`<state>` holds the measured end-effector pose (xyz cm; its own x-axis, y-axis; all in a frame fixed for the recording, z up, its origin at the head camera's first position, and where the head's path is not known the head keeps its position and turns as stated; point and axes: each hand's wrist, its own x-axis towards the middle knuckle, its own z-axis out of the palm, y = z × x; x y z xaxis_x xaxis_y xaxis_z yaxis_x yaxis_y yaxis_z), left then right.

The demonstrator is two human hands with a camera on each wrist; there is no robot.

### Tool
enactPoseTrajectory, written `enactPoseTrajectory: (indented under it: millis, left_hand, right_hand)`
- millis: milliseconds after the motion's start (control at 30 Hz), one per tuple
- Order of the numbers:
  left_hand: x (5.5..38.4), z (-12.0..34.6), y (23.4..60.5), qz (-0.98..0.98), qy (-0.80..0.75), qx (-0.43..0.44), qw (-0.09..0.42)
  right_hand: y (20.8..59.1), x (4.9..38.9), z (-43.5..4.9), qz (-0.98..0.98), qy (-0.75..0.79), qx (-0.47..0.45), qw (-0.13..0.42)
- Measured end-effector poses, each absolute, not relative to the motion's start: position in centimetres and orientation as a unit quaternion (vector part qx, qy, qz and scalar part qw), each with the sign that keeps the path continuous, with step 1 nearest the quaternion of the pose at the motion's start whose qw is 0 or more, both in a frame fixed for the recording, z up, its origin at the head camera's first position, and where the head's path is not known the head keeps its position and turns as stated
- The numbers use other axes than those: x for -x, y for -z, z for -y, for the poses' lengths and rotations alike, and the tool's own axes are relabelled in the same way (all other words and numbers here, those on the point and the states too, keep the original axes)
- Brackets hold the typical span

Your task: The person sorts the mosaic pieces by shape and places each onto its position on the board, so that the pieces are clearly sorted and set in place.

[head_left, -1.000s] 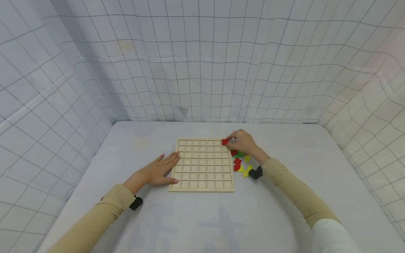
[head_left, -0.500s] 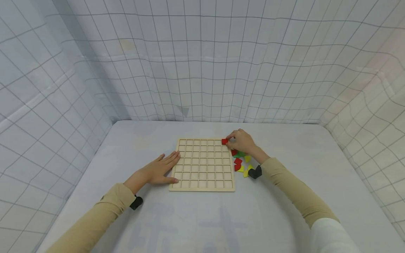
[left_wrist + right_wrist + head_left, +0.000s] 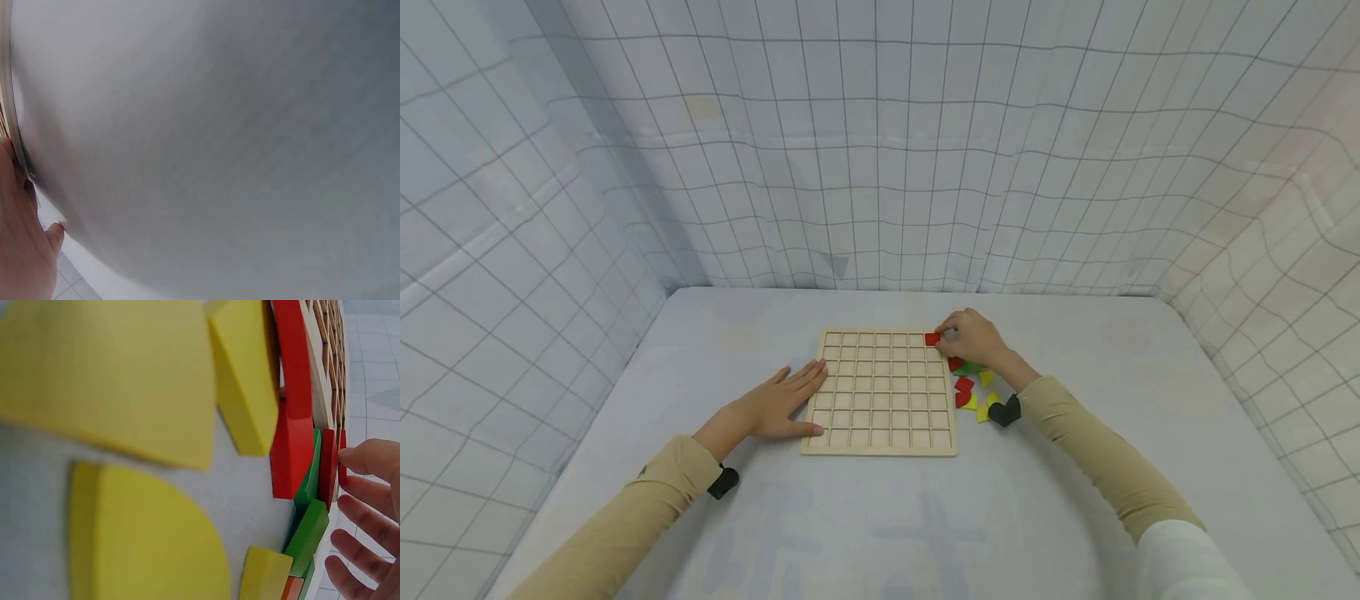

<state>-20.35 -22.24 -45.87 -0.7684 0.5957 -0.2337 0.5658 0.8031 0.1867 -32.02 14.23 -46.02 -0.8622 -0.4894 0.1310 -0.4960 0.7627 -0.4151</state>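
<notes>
Taking the wooden board (image 3: 872,386) as a clock face seen from the head view, with twelve o'clock away from the person, the red tile (image 3: 932,339) is at about one o'clock, over the board's far right corner square. The right hand (image 3: 976,337) pinches this tile between thumb and forefinger; in the right wrist view its other fingers are spread apart. Whether the tile sits fully down in the square, I cannot tell.

The left hand (image 3: 775,407) lies between eight and nine o'clock, open and palm down, gripping nothing, with its fingertips and thumb resting on the board's edge.

Just off the board, from two to four o'clock, loose pieces lie on the white table (image 3: 880,517). Green pieces (image 3: 973,367) are nearest the right hand, red pieces (image 3: 964,384) lie just beside the board, and yellow pieces (image 3: 987,378) are spread farther out, some touching red ones. In the right wrist view, an orange piece (image 3: 292,589) shows at about five o'clock, beside a yellow one.

Tan sleeves (image 3: 625,517) cover both forearms. Beyond the table, at twelve, hangs a white checked curtain (image 3: 880,183).
</notes>
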Motion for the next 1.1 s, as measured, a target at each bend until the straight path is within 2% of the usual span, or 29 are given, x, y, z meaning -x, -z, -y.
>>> enactPoseTrajectory:
  millis: [600, 1100]
  left_hand:
    - [20.4, 22.3, 46.0, -0.938, -0.058, -0.316, 0.134]
    - [20.5, 22.2, 45.8, -0.938, -0.049, -0.314, 0.138]
  right_hand:
    - [46.3, 32.0, -15.0, 0.937, -0.233, -0.259, 0.019]
    - [45.7, 31.2, -17.1, 0.954, -0.203, -0.219, 0.02]
